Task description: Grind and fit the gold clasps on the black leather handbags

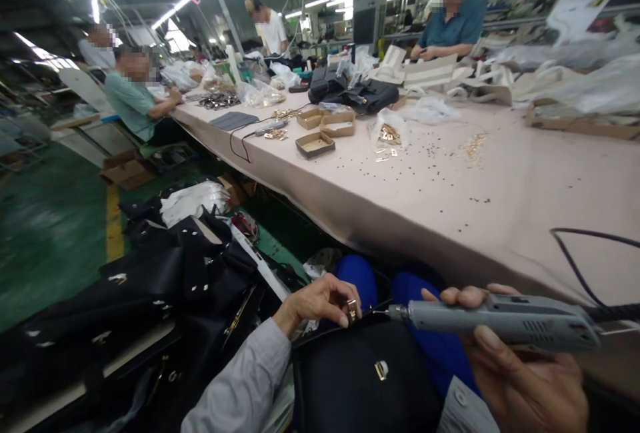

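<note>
My left hand [317, 303] pinches a small gold metal fitting [352, 310] at the top edge of a black handbag [350, 380] lying on my lap. A gold clasp [381, 370] shows on the bag's front. My right hand [520, 370] grips a grey electric screwdriver [505, 320], held level, with its tip [385, 313] pointing left, close to the fitting. A black cord [580, 266] runs from the tool's rear over the table.
A long beige table [500, 200] carries scattered small screws, gold hardware [473, 146], shallow cardboard trays [315, 144] and black bags [355, 93]. Several other people work along it. A pile of black handbags [165, 286] lies at my left beside the green floor.
</note>
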{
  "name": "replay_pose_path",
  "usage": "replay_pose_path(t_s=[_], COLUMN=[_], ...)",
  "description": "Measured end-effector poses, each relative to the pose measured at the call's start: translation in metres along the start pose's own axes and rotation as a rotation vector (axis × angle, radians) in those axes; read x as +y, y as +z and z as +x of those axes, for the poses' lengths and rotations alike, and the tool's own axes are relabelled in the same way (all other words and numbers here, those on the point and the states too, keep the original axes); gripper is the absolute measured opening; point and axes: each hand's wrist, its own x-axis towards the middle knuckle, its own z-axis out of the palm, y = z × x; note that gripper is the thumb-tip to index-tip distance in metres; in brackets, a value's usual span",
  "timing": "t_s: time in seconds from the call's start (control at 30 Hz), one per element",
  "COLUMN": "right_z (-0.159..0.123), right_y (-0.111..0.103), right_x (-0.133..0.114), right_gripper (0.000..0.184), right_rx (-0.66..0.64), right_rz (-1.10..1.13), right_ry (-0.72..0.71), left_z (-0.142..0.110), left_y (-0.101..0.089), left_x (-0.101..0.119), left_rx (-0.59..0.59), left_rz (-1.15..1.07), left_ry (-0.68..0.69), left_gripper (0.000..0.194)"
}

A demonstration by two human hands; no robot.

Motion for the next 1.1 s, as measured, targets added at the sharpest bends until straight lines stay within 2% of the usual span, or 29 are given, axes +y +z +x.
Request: replay_pose_path(t_s=[0.13, 0.3, 0.67, 0.83, 0.93, 1.1], right_z=[0.004, 0.007, 0.007, 0.007, 0.007, 0.007], right_y=[-0.003, -0.002, 0.005, 0.012, 0.015, 0.018], right_x=[0.003, 0.008, 0.025, 0.029, 0.033, 0.040], right_gripper=[0.044, 0.042, 0.041, 0.042, 0.041, 0.042], right_rx=[-0.019, -0.037, -0.161, -0.160, -0.145, -0.174], right_rz=[0.013, 0.015, 0.105, 0.120, 0.110, 0.129], right_ry=[-0.007, -0.018, 0.002, 0.009, 0.014, -0.010], left_z=[0.003, 0.004, 0.002, 0.002, 0.000, -0.009], left_y=[-0.002, -0.001, -0.003, -0.004, -0.004, -0.001], left_x=[0.000, 0.002, -0.014, -0.019, -0.017, -0.003], left_rx=[0.004, 0.027, 0.136, 0.138, 0.133, 0.210], left_rz=[-0.032, -0.036, -0.065, -0.104, -0.124, -0.084], left_ry=[-0.059, -0.059, 0.074, 0.101, 0.074, 0.034], left_gripper=[0.043, 0.042, 0.036, 0.036, 0.037, 0.044])
